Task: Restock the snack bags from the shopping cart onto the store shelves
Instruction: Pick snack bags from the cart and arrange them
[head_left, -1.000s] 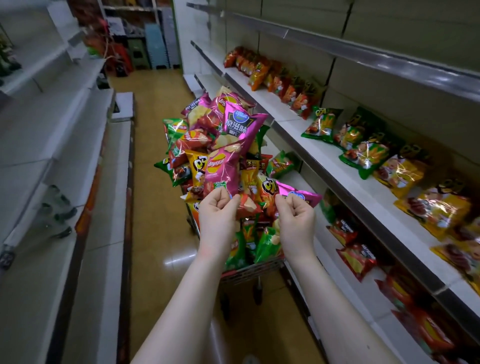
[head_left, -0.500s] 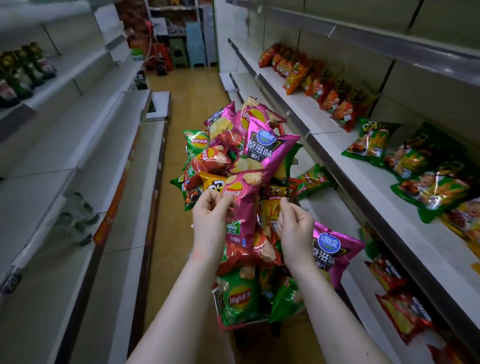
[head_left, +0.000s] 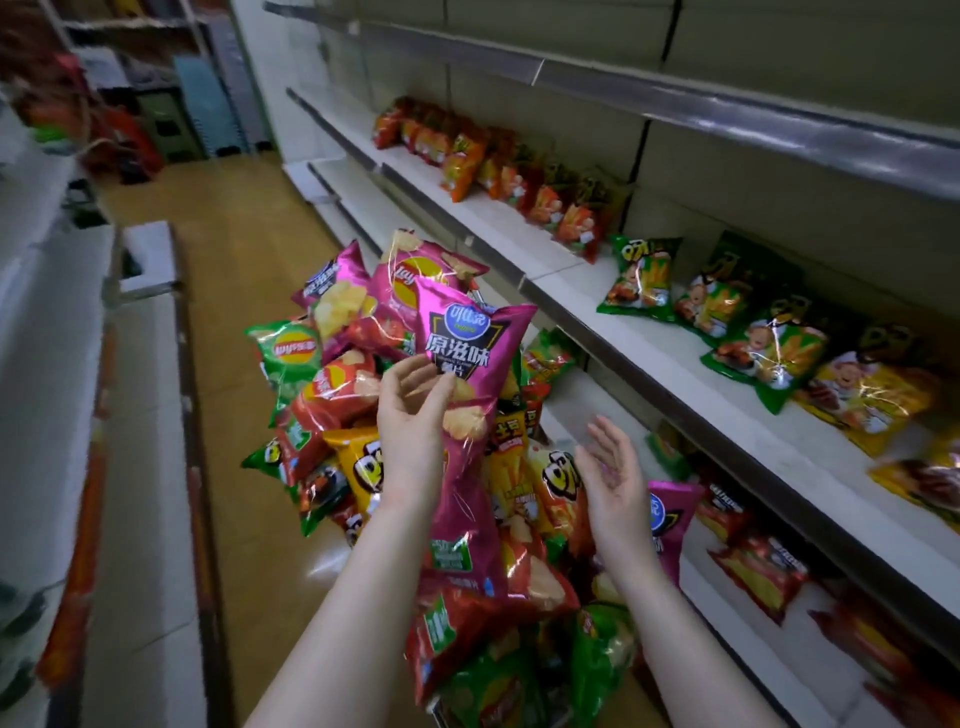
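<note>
Chip bag (head_left: 470, 338), glossy magenta, crinkled foil

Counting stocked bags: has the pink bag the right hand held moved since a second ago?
Yes: the pink bag went right and down, from the cart pile toward the lower shelf; right hand open.

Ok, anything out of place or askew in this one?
One purple bag hangs off the right side of the heaped snack bags, beside the open right hand, as if slipping. Nothing looks torn or spilled.
</note>
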